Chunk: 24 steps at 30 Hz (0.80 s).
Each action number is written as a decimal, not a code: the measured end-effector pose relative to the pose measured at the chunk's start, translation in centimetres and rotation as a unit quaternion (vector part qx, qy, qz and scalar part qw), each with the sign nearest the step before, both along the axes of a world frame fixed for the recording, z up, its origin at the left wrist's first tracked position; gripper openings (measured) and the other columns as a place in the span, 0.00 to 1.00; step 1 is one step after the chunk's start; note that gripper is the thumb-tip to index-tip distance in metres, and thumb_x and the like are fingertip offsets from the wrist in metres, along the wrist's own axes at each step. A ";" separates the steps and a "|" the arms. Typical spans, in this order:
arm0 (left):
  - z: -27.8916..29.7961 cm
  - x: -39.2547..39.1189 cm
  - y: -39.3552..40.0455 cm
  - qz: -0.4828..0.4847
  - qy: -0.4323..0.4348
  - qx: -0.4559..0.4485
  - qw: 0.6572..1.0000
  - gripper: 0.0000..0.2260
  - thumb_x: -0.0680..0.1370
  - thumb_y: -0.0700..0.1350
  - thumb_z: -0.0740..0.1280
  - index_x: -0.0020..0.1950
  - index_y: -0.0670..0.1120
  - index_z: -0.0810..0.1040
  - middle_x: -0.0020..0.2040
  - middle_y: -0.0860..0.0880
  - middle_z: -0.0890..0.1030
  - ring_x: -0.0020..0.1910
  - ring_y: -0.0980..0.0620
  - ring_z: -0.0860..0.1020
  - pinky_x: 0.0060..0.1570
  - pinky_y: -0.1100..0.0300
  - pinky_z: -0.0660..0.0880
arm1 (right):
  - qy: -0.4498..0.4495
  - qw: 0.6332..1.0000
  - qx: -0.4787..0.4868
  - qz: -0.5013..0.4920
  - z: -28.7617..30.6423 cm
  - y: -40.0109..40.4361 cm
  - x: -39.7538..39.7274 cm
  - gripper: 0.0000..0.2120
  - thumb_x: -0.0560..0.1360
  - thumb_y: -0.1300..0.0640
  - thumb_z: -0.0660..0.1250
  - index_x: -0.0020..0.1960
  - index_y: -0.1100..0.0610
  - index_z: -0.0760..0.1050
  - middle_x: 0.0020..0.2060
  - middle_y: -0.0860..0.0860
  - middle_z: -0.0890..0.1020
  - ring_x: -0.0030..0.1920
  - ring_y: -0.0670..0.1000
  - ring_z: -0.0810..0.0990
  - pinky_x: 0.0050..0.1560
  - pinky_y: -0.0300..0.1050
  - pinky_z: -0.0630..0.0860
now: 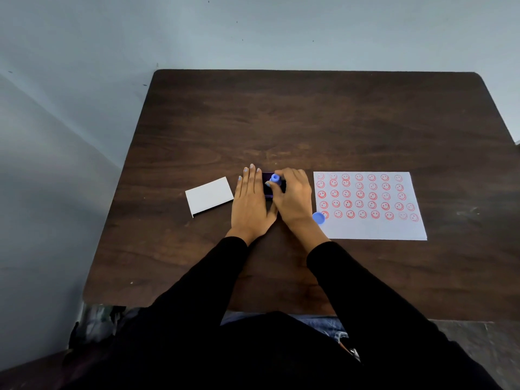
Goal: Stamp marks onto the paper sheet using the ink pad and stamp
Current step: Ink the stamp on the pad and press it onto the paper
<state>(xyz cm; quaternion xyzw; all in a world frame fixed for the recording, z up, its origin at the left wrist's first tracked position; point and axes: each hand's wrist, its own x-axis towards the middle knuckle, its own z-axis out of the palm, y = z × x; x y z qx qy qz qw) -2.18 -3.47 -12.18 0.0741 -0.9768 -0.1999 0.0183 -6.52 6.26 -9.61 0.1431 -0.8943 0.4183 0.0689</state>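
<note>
A white paper sheet (374, 226) lies at the right of the dark wooden table (309, 122), covered with several rows of red smiley marks. A dark ink pad (267, 181) sits mid-table, mostly hidden between my hands. My right hand (292, 198) pinches a small blue stamp (275, 179) and holds it down on the pad. My left hand (251, 205) lies flat with fingers together, steadying the pad's left side. A round blue cap (318, 217) rests at the sheet's lower left corner, next to my right wrist.
A white lid or box cover (209, 197) lies to the left of my left hand. The table stands against a pale wall at the back and left. My black sleeves reach in from the near edge.
</note>
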 end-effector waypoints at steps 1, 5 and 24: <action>0.1 -0.2 0.0 0.000 0.000 0.001 1.000 0.34 0.77 0.51 0.61 0.76 0.37 0.50 0.77 0.39 0.50 0.77 0.44 0.47 0.75 0.53 0.43 | -0.004 1.000 0.001 -0.004 0.2 -0.1 -0.2 0.07 0.70 0.63 0.70 0.46 0.65 0.76 0.43 0.61 0.82 0.46 0.58 0.77 0.48 0.50 0.73; 0.1 -0.2 -0.1 -0.003 0.000 0.003 1.000 0.34 0.77 0.51 0.61 0.76 0.37 0.50 0.77 0.39 0.49 0.77 0.44 0.47 0.75 0.53 0.43 | -0.025 1.000 -0.003 -0.004 0.3 -0.1 -0.3 0.07 0.71 0.64 0.69 0.47 0.65 0.77 0.45 0.60 0.82 0.48 0.58 0.76 0.49 0.48 0.72; 0.1 -0.1 0.0 0.002 0.006 -0.009 1.000 0.35 0.77 0.53 0.61 0.76 0.37 0.50 0.77 0.39 0.51 0.77 0.44 0.48 0.76 0.52 0.45 | -0.079 0.996 0.042 0.017 0.6 0.1 -1.1 0.07 0.72 0.63 0.68 0.49 0.61 0.78 0.46 0.57 0.82 0.50 0.55 0.75 0.46 0.44 0.70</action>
